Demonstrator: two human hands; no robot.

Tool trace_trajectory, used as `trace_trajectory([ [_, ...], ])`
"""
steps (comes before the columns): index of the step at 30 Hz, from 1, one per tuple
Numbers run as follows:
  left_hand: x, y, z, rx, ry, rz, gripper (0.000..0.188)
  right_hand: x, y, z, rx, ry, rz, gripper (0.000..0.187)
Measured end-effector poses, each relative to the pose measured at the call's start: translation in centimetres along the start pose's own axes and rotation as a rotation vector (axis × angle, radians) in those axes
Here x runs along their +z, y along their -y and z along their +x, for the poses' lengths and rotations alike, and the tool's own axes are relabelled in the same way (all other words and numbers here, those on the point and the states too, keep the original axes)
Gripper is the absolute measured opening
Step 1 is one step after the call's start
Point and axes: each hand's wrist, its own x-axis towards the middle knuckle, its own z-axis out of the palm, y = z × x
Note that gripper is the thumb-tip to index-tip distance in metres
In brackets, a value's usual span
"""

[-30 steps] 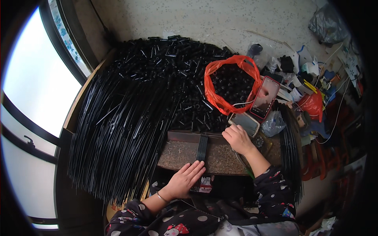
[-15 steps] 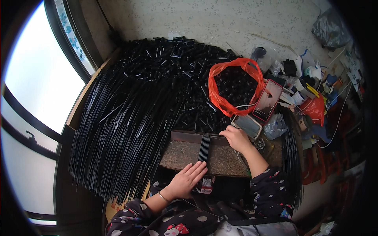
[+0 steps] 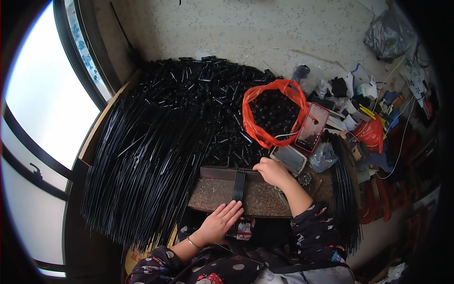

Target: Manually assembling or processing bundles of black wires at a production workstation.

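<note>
A row of thin black rods point(image 3: 240, 184) lies side by side across a brown speckled work board point(image 3: 208, 191). My left hand point(image 3: 219, 223) rests on the rods at the board's near edge, fingers stretched flat. Their far ends meet a dark raised bar point(image 3: 217, 172) along the back of the board. At that bar my right hand point(image 3: 276, 173) is closed in a pinch on a thin wire-like piece point(image 3: 249, 170), which reaches left over the rod ends. Its far tip is too small to make out.
Long black rods point(image 3: 146, 180) fan out at left, below a heap of short black tubular parts point(image 3: 203, 90). A red plastic bag point(image 3: 248, 118) of black pieces, a phone point(image 3: 312, 128) and a clear-lidded box point(image 3: 289, 158) stand behind my right hand. More rods point(image 3: 344, 199) hang at right.
The whole view has shifted slightly, so things sit lower and further left. Both hands keep about the same place on the rods and at the bar.
</note>
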Motion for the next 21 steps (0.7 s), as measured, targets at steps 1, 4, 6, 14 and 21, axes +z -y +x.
trace_trajectory([
  [1, 0.0, 0.0, 0.1, -0.003, 0.001, 0.001, 0.079, 0.0, -0.3, 0.0, -0.018, 0.003, -0.002, 0.019],
  [4, 0.2, 0.0, 0.2, -0.015, -0.009, -0.042, 0.081, 0.5, -1.8, -0.2, -0.063, -0.047, 0.178, 0.017],
  [6, 0.3, 0.1, 0.2, -0.001, -0.023, -0.08, 0.084, 0.6, -1.2, -0.2, -0.056, -0.062, 0.175, 0.015],
  [14, 1.0, 0.3, -0.1, 0.004, -0.036, -0.011, 0.089, 0.5, 0.6, 0.6, 0.012, 0.0, 0.049, 0.017],
  [21, 0.4, 0.1, 0.0, 0.002, -0.047, -0.088, 0.09, -0.1, 0.4, -0.7, 0.044, -0.027, 0.123, 0.015],
])
